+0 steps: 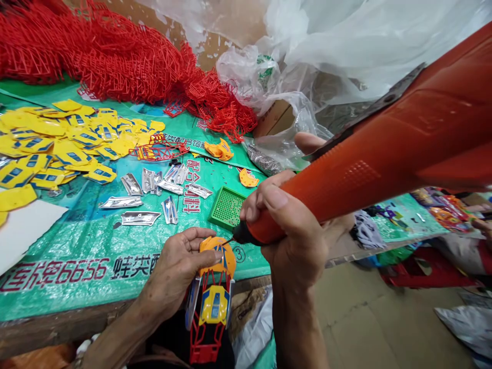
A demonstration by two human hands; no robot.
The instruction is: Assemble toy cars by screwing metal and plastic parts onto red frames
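Note:
My left hand (183, 261) grips a toy car body (214, 303) at the table's near edge. Its frame is red, with a yellow and blue panel in the middle, silvery side pieces and a rounded orange hood (226, 259) at the far end. My left thumb presses on that hood. In my right hand (294, 220) is a large red electric screwdriver (346, 169), slanting down from the upper right. Its thin bit reaches the hood beside my left thumb; whether a screw sits under the tip I cannot tell. A green basket (220, 207) with small screws stands just beyond.
Yellow panels (73, 138) lie heaped at the left, below a long pile of red frames (126, 61). Silvery pieces (140, 218) are scattered mid-table near loose orange parts (219, 149). Clear plastic bags (284, 118) fill the back. Another person's hand (482, 225) shows at far right.

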